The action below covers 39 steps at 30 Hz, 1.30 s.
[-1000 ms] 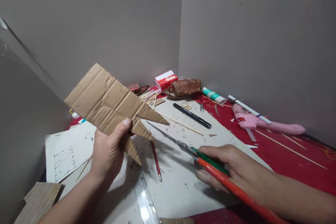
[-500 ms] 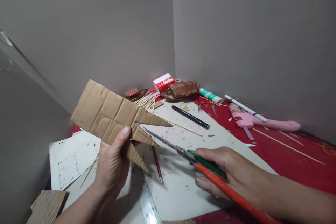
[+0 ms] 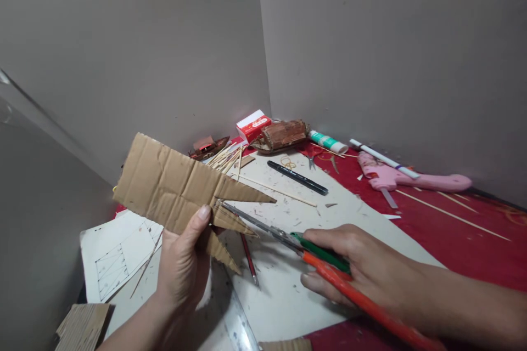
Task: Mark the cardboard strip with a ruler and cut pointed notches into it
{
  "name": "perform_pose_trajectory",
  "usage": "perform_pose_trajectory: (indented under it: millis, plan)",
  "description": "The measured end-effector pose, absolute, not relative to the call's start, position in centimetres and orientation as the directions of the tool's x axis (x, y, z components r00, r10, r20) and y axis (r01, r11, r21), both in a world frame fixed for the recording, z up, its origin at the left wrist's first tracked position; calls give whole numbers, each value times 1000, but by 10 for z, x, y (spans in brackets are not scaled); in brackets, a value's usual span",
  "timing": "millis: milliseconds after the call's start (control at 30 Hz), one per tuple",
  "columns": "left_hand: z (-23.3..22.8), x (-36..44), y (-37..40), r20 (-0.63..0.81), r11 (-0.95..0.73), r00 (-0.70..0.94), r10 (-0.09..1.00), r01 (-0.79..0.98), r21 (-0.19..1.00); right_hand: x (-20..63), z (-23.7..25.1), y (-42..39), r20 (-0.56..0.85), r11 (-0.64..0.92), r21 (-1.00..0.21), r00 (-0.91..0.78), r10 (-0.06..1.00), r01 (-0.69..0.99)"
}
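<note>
Scissors at the notch of a spiked cardboard cutout

The left hand (image 3: 183,271) pinches a piece of brown corrugated cardboard (image 3: 173,189) between thumb and fingers, holding it tilted above the desk (image 3: 284,296). The cardboard is creased and matte, broad at the left and cut into three long pointed spikes at the right. The right hand (image 3: 362,269) is closed around the green and orange handles of a pair of scissors (image 3: 288,238); their thin grey metal blades reach into the notch between two spikes, touching the cardboard there.

Under the hands lies a pale sheet flecked with scraps, with a red pen (image 3: 249,259) and a clear plastic ruler (image 3: 236,321) on it. Farther off are a black marker (image 3: 297,177), thin wooden skewers (image 3: 226,159), a small red box (image 3: 253,125), a pink glue gun (image 3: 407,180) and a sheet with a drawn diagram (image 3: 117,255). A red cloth (image 3: 453,241) covers the right side of the desk, which sits in a corner of plain grey walls (image 3: 370,55)
</note>
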<state>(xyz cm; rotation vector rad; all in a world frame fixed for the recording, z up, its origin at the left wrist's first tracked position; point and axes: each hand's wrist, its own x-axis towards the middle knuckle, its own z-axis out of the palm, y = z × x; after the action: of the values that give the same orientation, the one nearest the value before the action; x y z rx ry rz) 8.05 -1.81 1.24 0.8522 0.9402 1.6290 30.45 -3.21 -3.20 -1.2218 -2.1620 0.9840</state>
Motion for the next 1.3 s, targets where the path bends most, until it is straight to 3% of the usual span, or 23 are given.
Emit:
perform_pose_trajectory:
  millis: [567, 933, 1100, 1300]
  plan:
    - [12, 82, -19, 36, -140, -263, 964, -390, 910, 303, -41, -35, 98, 324, -831, -454, 885, 452]
    - [19, 84, -24, -69, -74, -261, 963, -499, 864, 305, -44, -34, 282, 497, -725, -454, 845, 476]
    - [22, 85, -25, -148, -1, -244, 959, -522, 853, 303, -42, -35, 223, 439, -748, -435, 872, 498]
    - [14, 85, -27, -31, -101, -251, 967, -493, 864, 303, -33, -36, 165, 435, -685, -457, 874, 585]
